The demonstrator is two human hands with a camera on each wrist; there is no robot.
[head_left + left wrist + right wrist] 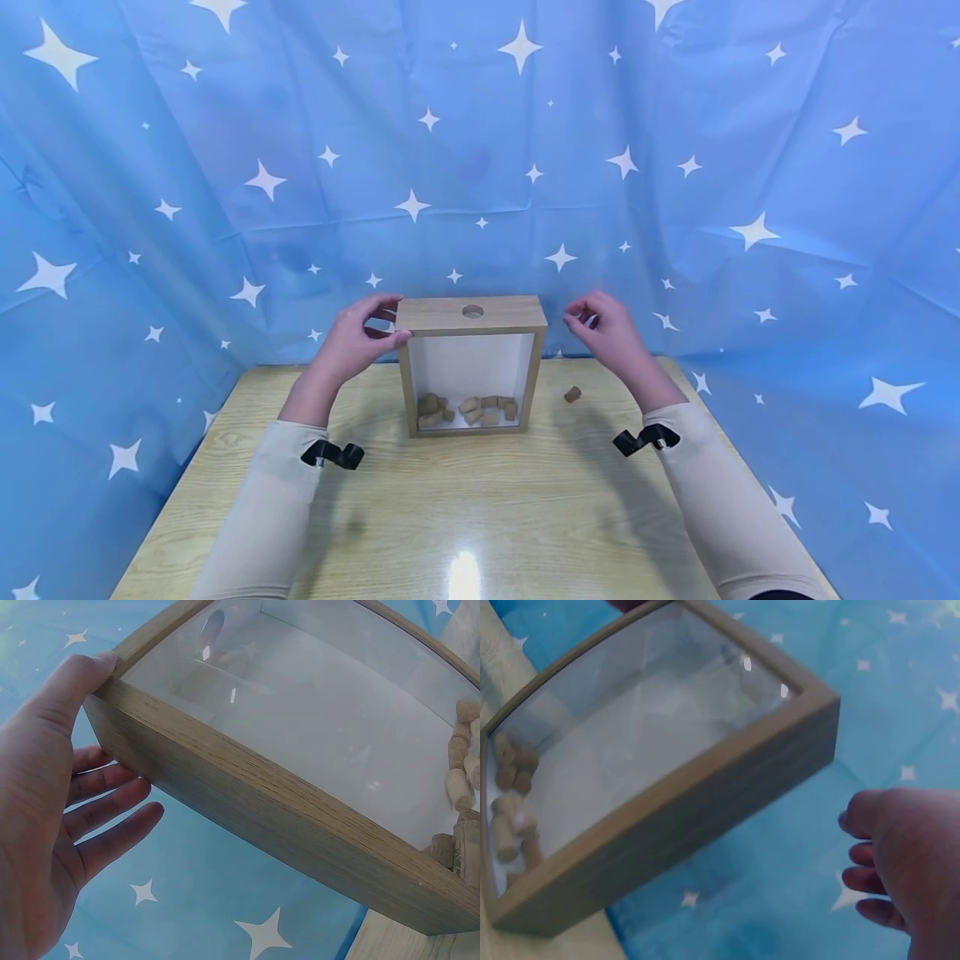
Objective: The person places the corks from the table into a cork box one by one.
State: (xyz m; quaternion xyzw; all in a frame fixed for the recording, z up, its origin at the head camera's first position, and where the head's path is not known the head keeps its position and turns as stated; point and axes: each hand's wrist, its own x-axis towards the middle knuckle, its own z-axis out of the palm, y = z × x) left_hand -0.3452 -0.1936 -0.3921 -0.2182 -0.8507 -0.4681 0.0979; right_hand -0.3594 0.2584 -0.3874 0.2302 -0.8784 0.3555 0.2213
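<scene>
A wooden-framed display box (469, 315) with a clear front and a round hole in its top stands upright on the table. Several corks (487, 410) lie inside along its bottom, also seen in the left wrist view as wine corks (459, 789). My left hand (358, 333) holds the box at its upper left corner, thumb on the front edge and fingertips against the side. To the right of the box, apart from it, my right hand (604, 328) hovers with fingers loosely curled and nothing visible in them. Below that hand a single cork (573, 394) lies on the table.
The light wood table (450, 508) reaches back to a blue curtain (480, 167) with white stars, which hangs behind and on both sides. Each wrist carries a black camera mount (647, 439).
</scene>
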